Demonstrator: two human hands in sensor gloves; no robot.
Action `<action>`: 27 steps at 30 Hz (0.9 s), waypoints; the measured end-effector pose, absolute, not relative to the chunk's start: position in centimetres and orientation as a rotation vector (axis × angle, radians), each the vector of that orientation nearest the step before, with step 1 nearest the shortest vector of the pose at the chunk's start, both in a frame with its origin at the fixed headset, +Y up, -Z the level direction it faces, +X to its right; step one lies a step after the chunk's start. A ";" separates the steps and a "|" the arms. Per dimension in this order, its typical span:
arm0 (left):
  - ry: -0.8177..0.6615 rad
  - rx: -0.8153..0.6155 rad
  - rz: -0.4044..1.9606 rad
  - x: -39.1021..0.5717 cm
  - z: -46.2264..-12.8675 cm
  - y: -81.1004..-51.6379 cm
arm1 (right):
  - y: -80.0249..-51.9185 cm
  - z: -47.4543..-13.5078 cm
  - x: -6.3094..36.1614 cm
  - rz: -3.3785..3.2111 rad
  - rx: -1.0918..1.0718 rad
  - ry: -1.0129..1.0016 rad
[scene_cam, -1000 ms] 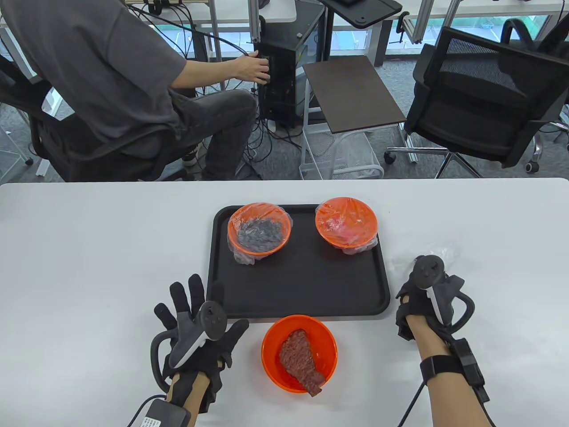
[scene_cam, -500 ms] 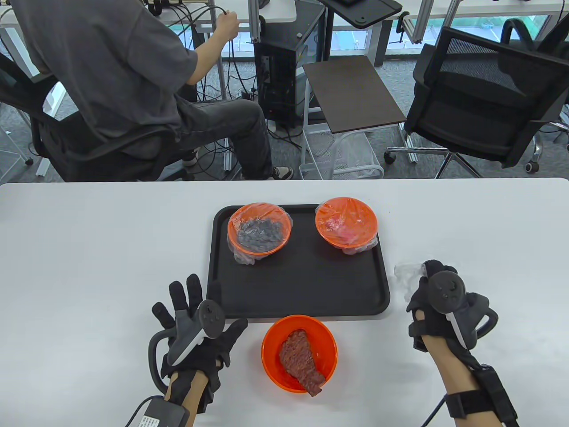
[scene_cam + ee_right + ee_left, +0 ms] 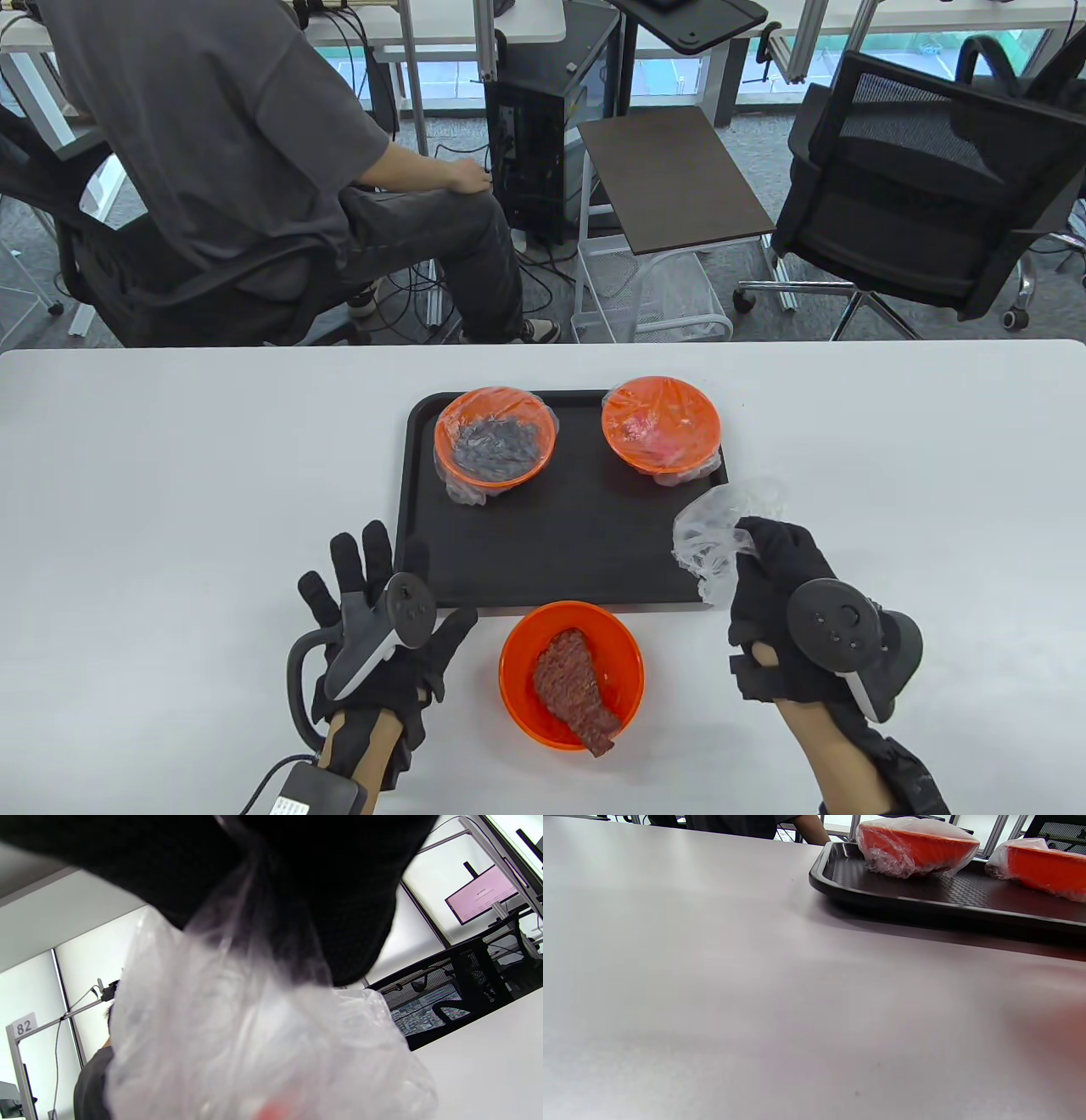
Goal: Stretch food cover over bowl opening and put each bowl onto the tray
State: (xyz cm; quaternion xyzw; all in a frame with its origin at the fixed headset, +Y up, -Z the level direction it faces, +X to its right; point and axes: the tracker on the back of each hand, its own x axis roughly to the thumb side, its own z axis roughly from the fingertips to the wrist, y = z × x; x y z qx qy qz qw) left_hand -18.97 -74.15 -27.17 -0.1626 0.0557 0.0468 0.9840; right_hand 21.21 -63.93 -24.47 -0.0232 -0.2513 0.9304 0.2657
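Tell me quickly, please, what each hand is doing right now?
Left hand: open, fingers spread flat on the table, holding nothing.
Right hand: closed on the crumpled clear food cover.

Beyond my white table (image 3: 170, 475) I see grey carpet (image 3: 764, 136), a black mesh office chair (image 3: 916, 187) upper right, a small brown side table (image 3: 670, 178) centre, and a seated person (image 3: 212, 153) upper left.

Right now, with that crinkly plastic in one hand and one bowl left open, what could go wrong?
The food cover is bunched in the right hand, so it may be hard to open and could tear when stretched. The meat overhangs the uncovered bowl, so the cover may snag or seal poorly. The left hand lies flat beside that bowl, not steadying it; it might slide.
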 end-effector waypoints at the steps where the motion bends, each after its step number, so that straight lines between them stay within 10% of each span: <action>1: 0.103 -0.318 0.100 -18.9 -27.1 -74.0 | -64.0 -24.3 21.0 2.494 -0.050 -0.683; 27: -0.340 -0.241 1.163 -14.1 -25.7 -71.2 | -66.6 -20.9 10.0 2.188 0.475 -0.582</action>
